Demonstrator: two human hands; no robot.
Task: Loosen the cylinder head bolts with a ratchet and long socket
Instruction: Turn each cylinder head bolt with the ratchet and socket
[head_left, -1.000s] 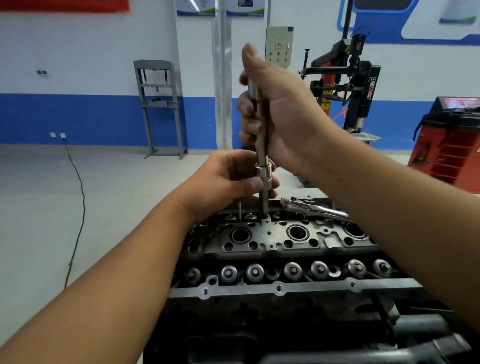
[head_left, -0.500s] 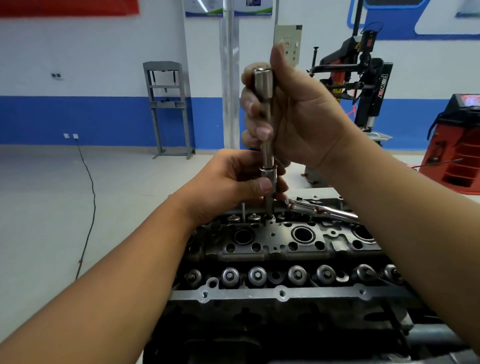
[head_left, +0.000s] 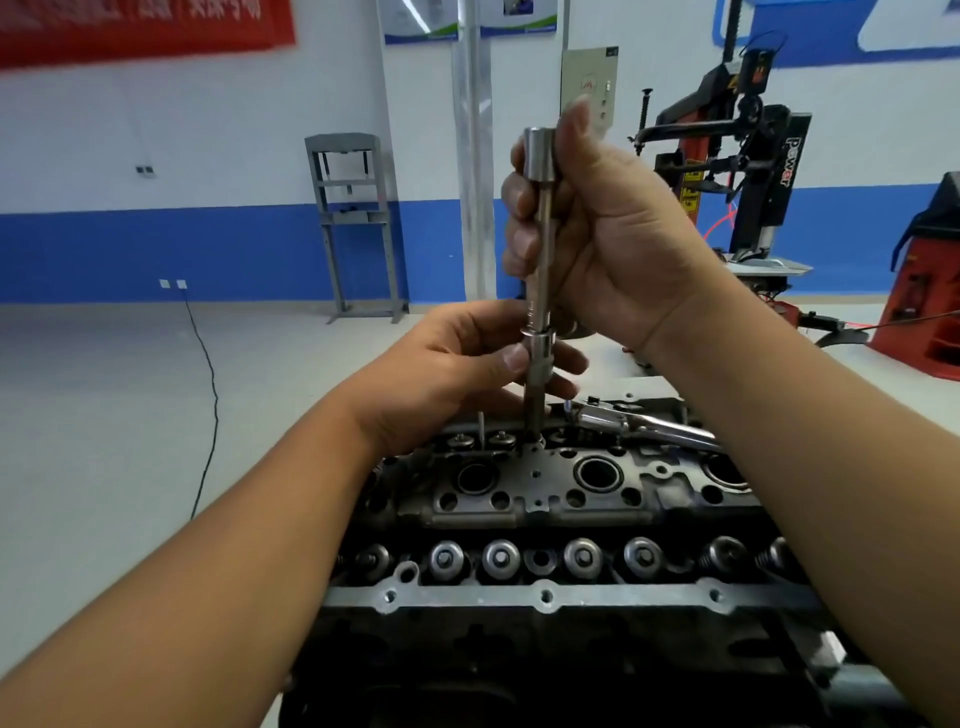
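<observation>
Head view: a long socket (head_left: 539, 291) stands upright over the cylinder head (head_left: 545, 493).
Long socket: slim grey steel shaft, wider cylindrical top, thicker collar low down; lower end sits in a bolt hole at the head's far edge.
Right hand (head_left: 597, 228): fingers curled around the upper shaft.
Left hand (head_left: 462, 364): thumb and fingers pinch the collar.
Ratchet (head_left: 639, 423): chrome, lying on the head, right of the socket.
</observation>
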